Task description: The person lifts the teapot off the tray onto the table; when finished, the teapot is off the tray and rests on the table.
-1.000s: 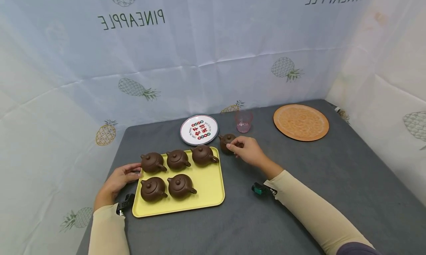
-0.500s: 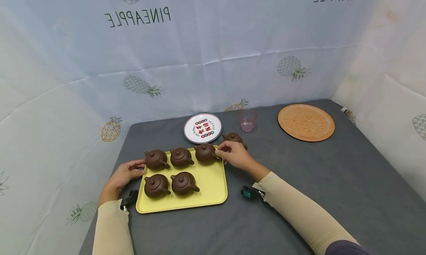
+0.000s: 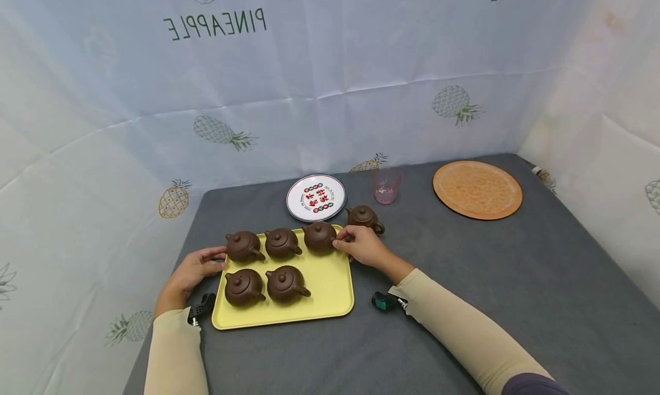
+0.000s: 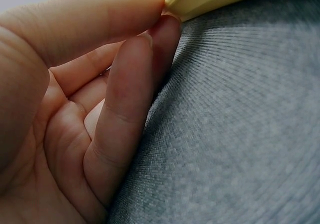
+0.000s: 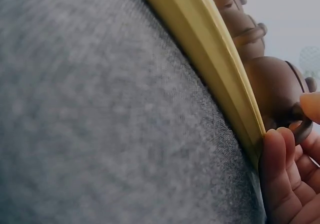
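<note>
A yellow tray (image 3: 329, 294) lies on the dark table, bearing several dark brown teapots with lids, among them a back-right teapot (image 3: 318, 238). My left hand (image 3: 192, 272) holds the tray's left edge; in the left wrist view its thumb and fingertips meet at the yellow rim (image 4: 200, 1). My right hand (image 3: 367, 247) is at the tray's right edge. In the right wrist view its fingertips (image 5: 274, 141) touch the rim's outer side, and its thumb is over the handle of the nearest teapot (image 5: 272, 86). A separate brown teapot (image 3: 362, 216) stands on the table just behind my right hand.
A white plate (image 3: 315, 197) with red writing lies behind the tray. A pink transparent cup (image 3: 385, 187) stands to its right. Farther right is a round orange-brown mat (image 3: 476, 190). A pineapple-print cloth (image 3: 330, 120) hangs behind the grey-covered table (image 3: 464, 269).
My right hand has left the separate teapot and moved left to the tray's right edge. My left hand stays at the left edge. The view has shifted slightly.
</note>
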The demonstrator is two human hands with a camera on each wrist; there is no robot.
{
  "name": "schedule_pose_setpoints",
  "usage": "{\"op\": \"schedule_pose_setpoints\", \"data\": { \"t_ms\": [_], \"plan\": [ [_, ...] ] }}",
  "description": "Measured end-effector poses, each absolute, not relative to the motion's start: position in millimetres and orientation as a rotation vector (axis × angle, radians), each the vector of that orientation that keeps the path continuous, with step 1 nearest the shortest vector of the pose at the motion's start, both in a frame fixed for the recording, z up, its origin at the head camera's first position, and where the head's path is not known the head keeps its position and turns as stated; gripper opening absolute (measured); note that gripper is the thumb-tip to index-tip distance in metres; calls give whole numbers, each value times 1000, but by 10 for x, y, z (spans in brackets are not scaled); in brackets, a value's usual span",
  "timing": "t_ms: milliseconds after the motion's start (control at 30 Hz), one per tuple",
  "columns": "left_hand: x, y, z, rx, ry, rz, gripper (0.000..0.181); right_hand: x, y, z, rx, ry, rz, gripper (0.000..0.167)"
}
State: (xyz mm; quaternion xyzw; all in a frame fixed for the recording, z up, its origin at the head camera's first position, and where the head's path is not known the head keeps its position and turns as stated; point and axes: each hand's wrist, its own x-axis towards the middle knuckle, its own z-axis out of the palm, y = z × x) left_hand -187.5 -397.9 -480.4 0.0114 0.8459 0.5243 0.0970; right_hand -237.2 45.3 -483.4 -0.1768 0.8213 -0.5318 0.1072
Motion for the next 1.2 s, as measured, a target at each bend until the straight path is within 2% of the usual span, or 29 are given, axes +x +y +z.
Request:
{"op": "schedule_pose_setpoints", "data": {
  "t_ms": [767, 1200],
  "plan": [
    [-1881, -3986, -4824, 6, 2501, 1547, 59, -2353, 449, -4740, -585, 2478, -1485, 20],
    [-1888, -3969, -4827, 23, 2507, 1577, 56, -2350, 617, -4475, -610, 2395, -1516, 17]
  ]
}}
